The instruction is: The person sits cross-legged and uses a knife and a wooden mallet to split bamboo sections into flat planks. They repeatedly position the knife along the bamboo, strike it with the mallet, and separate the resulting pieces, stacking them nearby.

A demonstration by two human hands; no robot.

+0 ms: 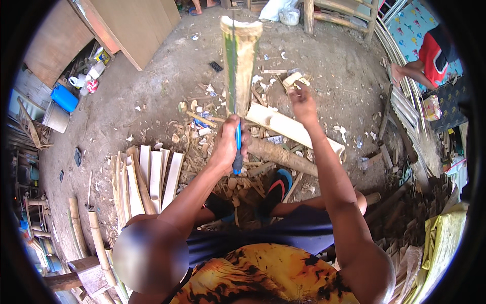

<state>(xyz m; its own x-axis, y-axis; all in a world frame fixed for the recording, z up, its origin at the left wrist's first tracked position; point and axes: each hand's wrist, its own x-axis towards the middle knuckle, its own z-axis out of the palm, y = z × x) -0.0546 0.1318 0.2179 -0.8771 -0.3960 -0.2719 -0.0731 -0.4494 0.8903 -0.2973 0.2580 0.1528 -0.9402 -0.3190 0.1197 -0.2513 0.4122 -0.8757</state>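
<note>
My left hand (pixel 224 147) is closed around the blue and black handle of a long knife (pixel 238 137). Its dark, thin blade points away from me, along the front of an upright split bamboo piece (pixel 245 55) with a green and tan skin. Whether my left hand also touches the bamboo I cannot tell. To the right my right hand (pixel 304 107) is raised, its fingers dark and smeared, just below a small pale bamboo piece (pixel 292 79). Under it a pale halved bamboo length (pixel 298 130) lies slanting over the ground, beside a round brown log (pixel 283 156).
Several split bamboo strips (pixel 152 175) stand stacked at the left. Chips and shavings (pixel 202 139) litter the dirt around my feet. A blue container (pixel 64 98) is at the far left, a wooden bench (pixel 339 17) at the back. A person in red shorts (pixel 432 58) is at the right.
</note>
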